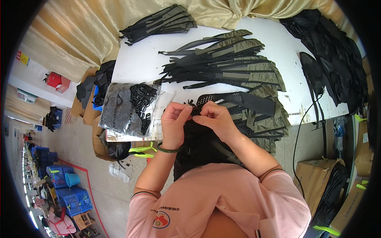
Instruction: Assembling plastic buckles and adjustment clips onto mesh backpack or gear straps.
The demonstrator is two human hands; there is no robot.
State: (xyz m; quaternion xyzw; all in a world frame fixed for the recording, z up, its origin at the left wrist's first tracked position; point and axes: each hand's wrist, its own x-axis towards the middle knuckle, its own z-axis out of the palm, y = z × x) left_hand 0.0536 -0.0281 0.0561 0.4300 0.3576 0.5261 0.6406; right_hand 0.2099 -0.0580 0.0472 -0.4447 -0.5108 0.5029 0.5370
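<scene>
Assembly seems the step in hand: left hand [174, 121] and right hand [217, 120], two, both pinch one black piece [195, 111] at the table's [139, 59] near side; next likely calls for steady fingertip pressure. One bag [117, 117] with countless buckles [143, 98] lies table-left; overlapping straps [254, 71] across the table defy counting.

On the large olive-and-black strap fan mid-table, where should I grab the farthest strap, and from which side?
Probably pinch the farthest strap by its wide olive end, coming in from the person's right: that end stands out at the far edge of the fan, while narrower black ends crowd toward the left.
</scene>
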